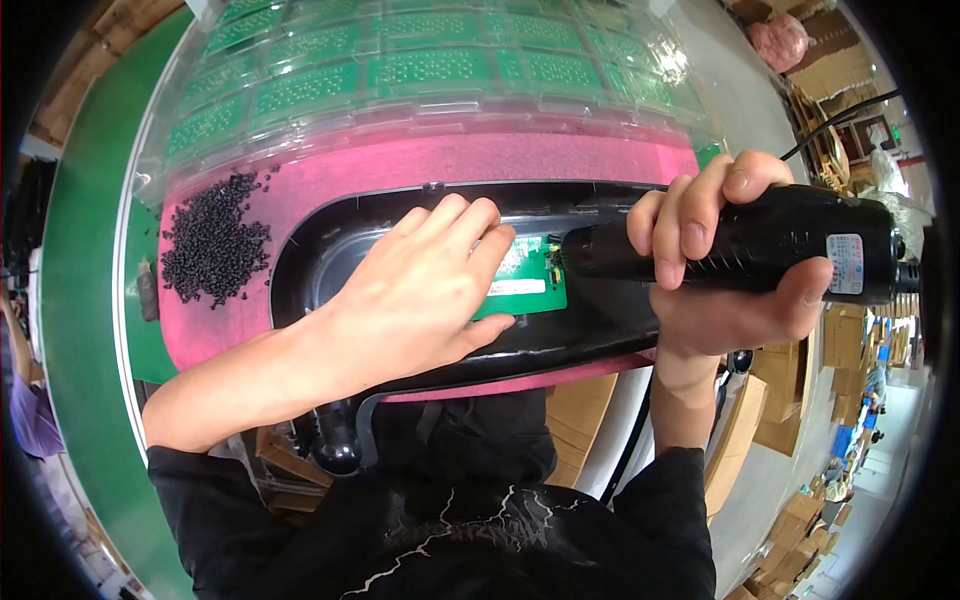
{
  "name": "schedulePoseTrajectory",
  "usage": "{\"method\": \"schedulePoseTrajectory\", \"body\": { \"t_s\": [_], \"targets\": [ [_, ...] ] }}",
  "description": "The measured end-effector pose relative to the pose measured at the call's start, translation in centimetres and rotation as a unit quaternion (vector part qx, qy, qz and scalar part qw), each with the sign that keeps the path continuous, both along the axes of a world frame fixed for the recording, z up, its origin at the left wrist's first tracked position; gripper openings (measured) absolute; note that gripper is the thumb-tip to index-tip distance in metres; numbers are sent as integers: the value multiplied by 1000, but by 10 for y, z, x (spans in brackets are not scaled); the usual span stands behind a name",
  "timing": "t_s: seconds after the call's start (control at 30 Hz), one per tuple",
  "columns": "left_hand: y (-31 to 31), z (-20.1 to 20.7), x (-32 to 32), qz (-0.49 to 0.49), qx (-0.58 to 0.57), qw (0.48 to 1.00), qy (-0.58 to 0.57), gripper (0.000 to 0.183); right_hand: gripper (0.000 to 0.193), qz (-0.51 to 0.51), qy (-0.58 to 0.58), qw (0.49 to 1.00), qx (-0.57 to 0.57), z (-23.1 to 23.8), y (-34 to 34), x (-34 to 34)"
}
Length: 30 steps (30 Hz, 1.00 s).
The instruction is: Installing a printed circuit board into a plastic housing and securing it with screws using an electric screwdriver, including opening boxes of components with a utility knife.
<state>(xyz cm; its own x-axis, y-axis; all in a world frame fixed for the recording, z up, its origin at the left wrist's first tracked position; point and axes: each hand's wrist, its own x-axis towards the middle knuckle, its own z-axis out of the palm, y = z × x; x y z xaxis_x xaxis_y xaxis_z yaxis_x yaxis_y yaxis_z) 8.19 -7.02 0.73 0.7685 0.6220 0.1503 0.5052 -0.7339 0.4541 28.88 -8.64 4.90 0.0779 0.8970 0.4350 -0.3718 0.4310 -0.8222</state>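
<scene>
A green circuit board [530,283] lies in a long black plastic shell [400,372] in front of me. My left hand [425,275] is curled over the board's left part, thumb at the near side and fingers at the far side, holding it in the shell. The palm hides that end of the board. In my right hand [720,235] is a thick black electric screwdriver [765,240], lying almost level. Its narrow end points left and meets the board's right edge, by some small components. Whether a screw sits under the tip cannot be seen.
A heap of small black screws [215,240] lies on the pink mat [420,155] at the left. Behind stand clear plastic trays [430,65] with several green boards. A black cable [840,118] runs at the upper right. Cardboard boxes [785,390] stand on the right.
</scene>
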Motion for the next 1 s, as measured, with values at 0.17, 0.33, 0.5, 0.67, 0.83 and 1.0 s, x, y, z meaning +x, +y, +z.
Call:
{"method": "schedulePoseTrajectory", "body": {
  "t_s": [0.17,0.33,0.5,0.67,0.83,1.0],
  "targets": [
    [0,6,1,-4,10,1000,0,59,66,-13,-21,1000,-13,4,-1,-5],
    [0,0,-2,-4,20,1000,13,58,64,21,-43,999,-17,-2,4,-7],
    [-5,5,-4,0,19,1000,4,60,59,78,-69,994,-15,4,8,-7],
    [-9,22,-14,9,10,1000,-2,62,50,131,-7,991,-11,3,7,-6],
    [-7,20,-21,24,-1,998,61,54,51,139,-42,989,-32,2,12,-7],
    [-3,22,-20,10,5,998,55,48,56,117,-90,988,-37,6,15,-12]
  ]
}}
